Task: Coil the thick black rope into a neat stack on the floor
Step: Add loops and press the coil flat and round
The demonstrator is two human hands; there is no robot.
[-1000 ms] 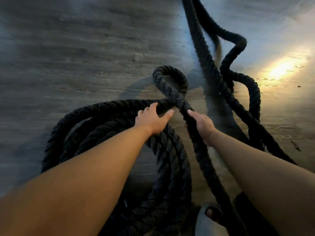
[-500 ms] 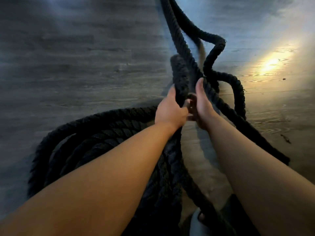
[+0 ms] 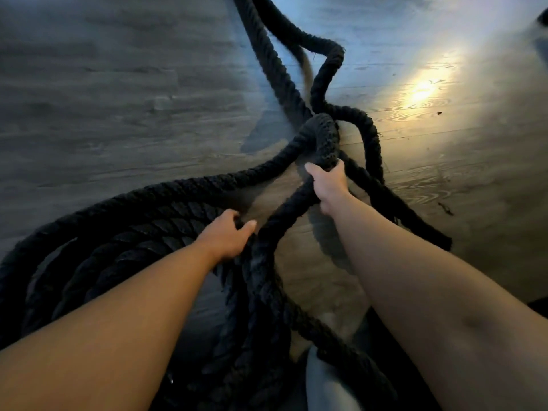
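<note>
The thick black rope lies partly coiled in several rings on the wooden floor at lower left. Loose lengths snake away toward the top of the view. My right hand is shut on a raised bend of the rope, holding it above the floor at centre. My left hand rests on the coil's upper right edge, fingers curled over the stacked strands. A loose rope end lies on the floor to the right.
The grey wood-plank floor spreads to the left and top. A bright light reflection shines at upper right. A light-coloured shoe or foot shows at the bottom, next to the coil.
My two hands were together on the raised bend. My left hand has dropped back and left onto the coil, while my right hand stays shut on the bend.
</note>
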